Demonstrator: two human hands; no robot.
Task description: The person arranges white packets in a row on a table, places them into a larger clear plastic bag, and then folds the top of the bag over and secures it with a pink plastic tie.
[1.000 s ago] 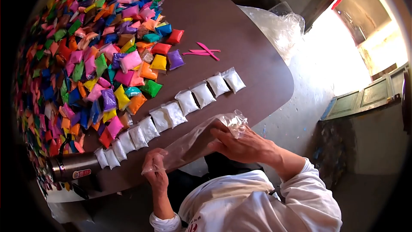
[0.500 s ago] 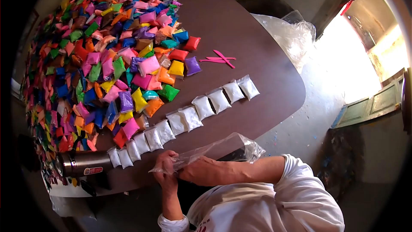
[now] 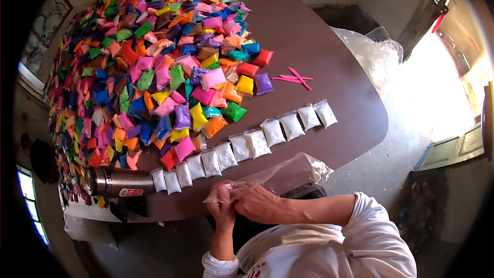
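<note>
A clear plastic bag (image 3: 296, 175) stretches over the near table edge, its far end puffed out to the right. My left hand (image 3: 223, 203) pinches the bag's near end with its fingers closed. Right beside it, my right hand (image 3: 257, 205) is closed on the same end of the bag, its fingertips partly hidden. Beyond both hands, a slanting row of white-filled packets (image 3: 211, 163) lies on the brown table (image 3: 319, 128). The row runs from a steel thermos flask (image 3: 123, 181) lying on its side at the left up toward the right.
A large heap of small colourful packets (image 3: 170, 80) covers the table's left side. Several pink plastic tools (image 3: 293, 77) lie crossed right of the heap. A big clear plastic sheet (image 3: 368, 54) hangs by the far right edge. A dark object (image 3: 118, 212) sits near the flask.
The view has shifted, so the table and its things sit further right in the picture. Both hands keep hold of the plastic bag and have drawn closer together at its end.
</note>
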